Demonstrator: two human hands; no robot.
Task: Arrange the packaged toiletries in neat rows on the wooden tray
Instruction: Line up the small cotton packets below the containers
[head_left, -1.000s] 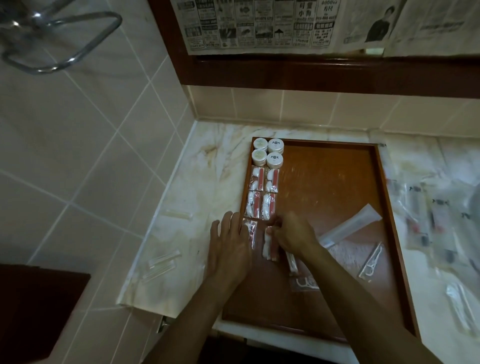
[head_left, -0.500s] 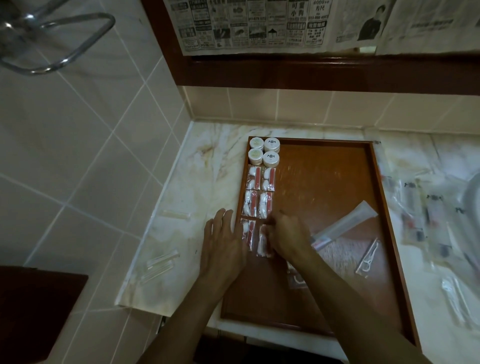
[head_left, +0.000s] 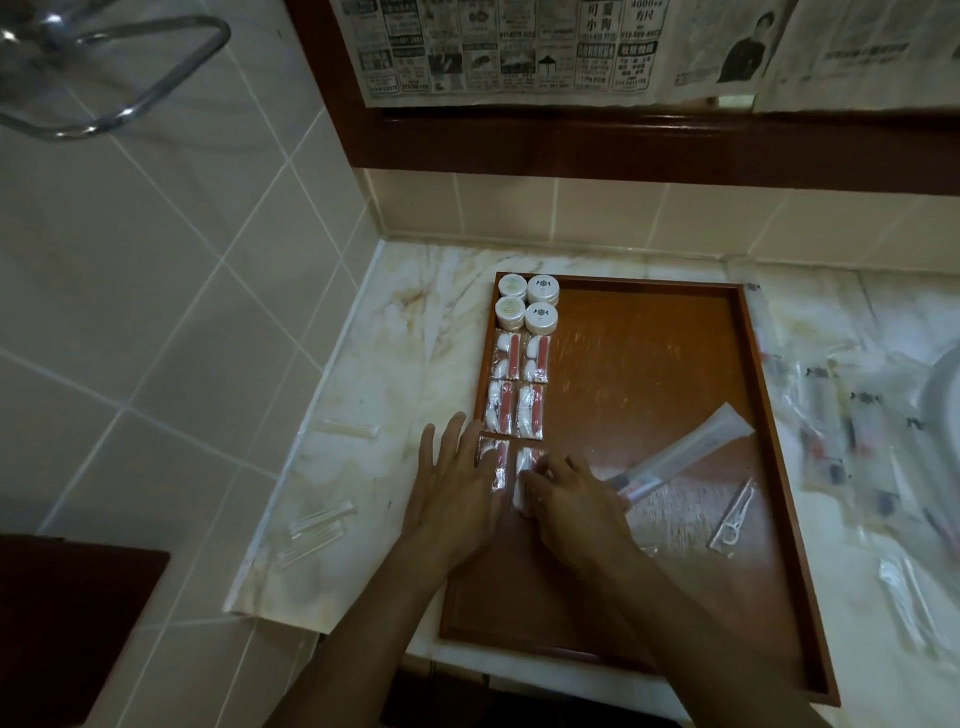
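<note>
A wooden tray sits on a marbled counter, its long side running from 12 to 6 o'clock. In the tray's 11 o'clock corner four round white jars stand in a two-by-two block, touching one another. Directly toward 6 o'clock from the jars, four sachets with red strips lie in two rows of two, aligned with the jars along the tray's left wall.

A third row is at the hands. The left hand lies flat, fingers straight and spread, across the tray's left rim, its fingertips resting on the left sachet of that row. The right hand has its fingers curled and pinches the right sachet, which lies just beside the left one.

At 3 o'clock from the right hand a long clear packet lies tilted across the tray floor, one end hidden under the hand. A small clear packet with a white floss pick lies near the tray's right wall.

On the counter at 3 o'clock of the tray, a loose pile of clear packets is blurred. At 9 o'clock of the tray, several clear sleeves lie on the counter, well apart from the tray.
</note>
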